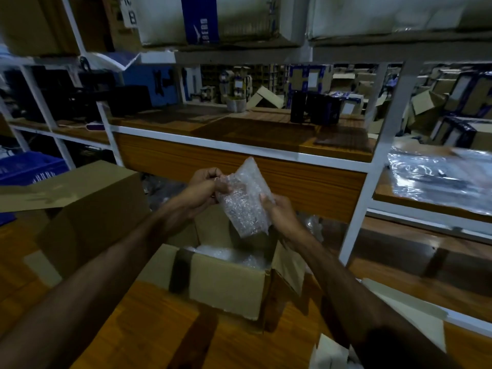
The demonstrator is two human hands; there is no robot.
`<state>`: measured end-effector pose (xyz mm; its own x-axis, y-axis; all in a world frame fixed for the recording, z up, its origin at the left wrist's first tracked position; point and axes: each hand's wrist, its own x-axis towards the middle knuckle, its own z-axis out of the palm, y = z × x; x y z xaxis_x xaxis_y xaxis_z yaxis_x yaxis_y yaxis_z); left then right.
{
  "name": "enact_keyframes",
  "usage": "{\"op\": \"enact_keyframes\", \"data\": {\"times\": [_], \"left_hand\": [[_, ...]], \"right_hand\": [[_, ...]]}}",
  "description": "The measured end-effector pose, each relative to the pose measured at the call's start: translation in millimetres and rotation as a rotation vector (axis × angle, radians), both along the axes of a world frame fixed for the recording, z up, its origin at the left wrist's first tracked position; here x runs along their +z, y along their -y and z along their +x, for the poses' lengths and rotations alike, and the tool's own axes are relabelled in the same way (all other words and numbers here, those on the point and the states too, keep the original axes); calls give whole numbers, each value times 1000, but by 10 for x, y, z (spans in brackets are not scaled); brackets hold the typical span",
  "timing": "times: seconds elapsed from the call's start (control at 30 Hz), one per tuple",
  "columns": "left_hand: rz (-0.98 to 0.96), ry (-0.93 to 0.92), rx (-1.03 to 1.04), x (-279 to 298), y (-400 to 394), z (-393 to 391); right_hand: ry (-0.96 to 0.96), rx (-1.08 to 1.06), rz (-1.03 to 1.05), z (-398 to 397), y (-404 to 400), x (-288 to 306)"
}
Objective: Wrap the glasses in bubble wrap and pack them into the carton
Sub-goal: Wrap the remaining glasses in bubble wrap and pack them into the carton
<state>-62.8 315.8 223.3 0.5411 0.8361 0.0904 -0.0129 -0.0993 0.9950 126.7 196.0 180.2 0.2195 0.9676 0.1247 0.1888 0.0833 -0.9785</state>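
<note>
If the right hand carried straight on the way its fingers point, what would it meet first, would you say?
The right hand points up and leftward, already gripping the bubble-wrapped bundle. Beyond that it would probably meet the left hand holding the other side, though depth is unclear.

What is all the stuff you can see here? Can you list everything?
bubble-wrapped bundle: one, clear white, held up in both hands above the open carton; what is inside is hidden
open carton: one, brown, on the wooden table below the hands, bubble wrap showing inside
closed carton: one, brown, at the left on the table
wooden table: one, orange-brown, foreground
shelf rack: one, white frame with wooden boards, behind the cartons
dark mugs: a few, black, on the middle shelf
small pot: one, pale, on the middle shelf
plastic sheet: one, clear, on the right shelf
blue crate: one, far left
left hand: pinches the bundle's upper left edge
right hand: holds the bundle's right side
</note>
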Motion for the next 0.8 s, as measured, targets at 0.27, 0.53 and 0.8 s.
{"op": "enact_keyframes", "data": {"times": [0.27, 0.53, 0.8], "left_hand": [[133, 0, 237, -34, 353, -43], [291, 98, 256, -233, 1344, 360], [-27, 207, 141, -321, 1954, 441]], "right_hand": [[-175, -60, 57, -159, 341, 171], [-155, -259, 180, -381, 778, 136], [-175, -222, 191, -594, 1419, 11]]}}
